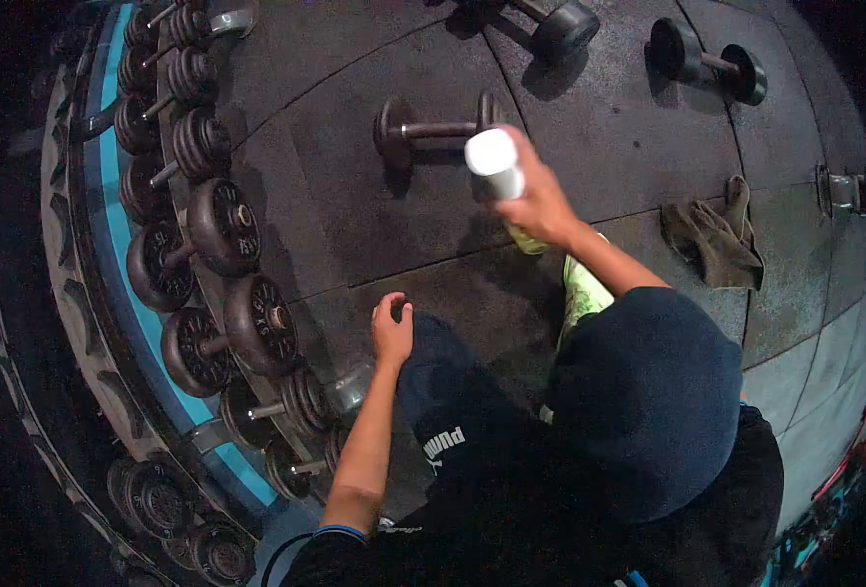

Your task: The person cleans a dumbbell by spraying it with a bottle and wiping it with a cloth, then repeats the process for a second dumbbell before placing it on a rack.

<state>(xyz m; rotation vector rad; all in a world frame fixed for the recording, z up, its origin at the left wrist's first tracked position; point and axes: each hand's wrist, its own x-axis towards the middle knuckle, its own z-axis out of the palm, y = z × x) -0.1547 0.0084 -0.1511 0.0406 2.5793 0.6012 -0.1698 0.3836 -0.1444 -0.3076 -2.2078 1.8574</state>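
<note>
My right hand (536, 205) is wrapped round a bottle with a white cap (492, 152), held up over the floor mats. The cap points toward the far left, and my fingers hide much of the bottle's body. A yellowish patch shows just below the hand. Beyond the bottle, a dumbbell (440, 129) lies on the floor, its right end partly overlapped by the hand. My left hand (392, 331) is beside my left knee, fingers loosely curved and thumb apart, with nothing in it. A bright green shoe (586, 289) shows below my right forearm.
Along the left runs a rack (125, 186) with a blue stripe and rows of dumbbells (223, 225). Two more dumbbells, one at the top (562, 31) and one at the upper right (709, 61), lie on the mats. A brown cloth (717, 240) lies crumpled at the right.
</note>
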